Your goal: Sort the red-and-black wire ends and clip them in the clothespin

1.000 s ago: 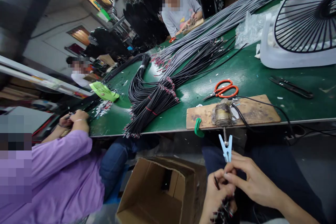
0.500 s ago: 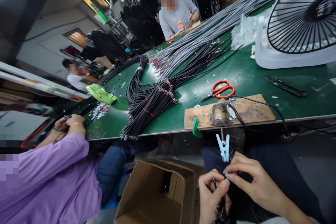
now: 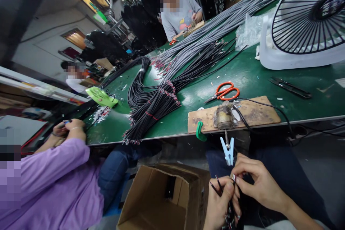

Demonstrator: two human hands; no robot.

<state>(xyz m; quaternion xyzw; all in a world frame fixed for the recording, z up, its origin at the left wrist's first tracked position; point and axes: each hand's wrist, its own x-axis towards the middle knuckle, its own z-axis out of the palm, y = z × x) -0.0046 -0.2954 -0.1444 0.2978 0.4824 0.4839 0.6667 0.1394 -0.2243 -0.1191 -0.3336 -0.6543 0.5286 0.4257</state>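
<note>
My left hand (image 3: 219,203) is closed around a bunch of thin black wires (image 3: 229,215) with stripped reddish ends, low over my lap. My right hand (image 3: 257,183) pinches the tip of one wire right beside the left thumb. Just above both hands hangs a light blue clothes-peg clip (image 3: 228,151), fixed to a metal pin under a wooden board (image 3: 258,113) clamped to the table edge. A lump of tape-wrapped metal (image 3: 223,115) sits on that board.
An open cardboard box (image 3: 161,197) stands on the floor to the left of my knees. On the green table (image 3: 250,75) lie orange scissors (image 3: 225,91), black wire bundles (image 3: 152,106), grey cables (image 3: 215,32) and a white fan (image 3: 304,18). A person in purple (image 3: 51,183) sits to my left.
My hands have drawn closer together and sunk slightly. The right fingers left the blue clip's lower end and now pinch a wire tip at the left thumb.
</note>
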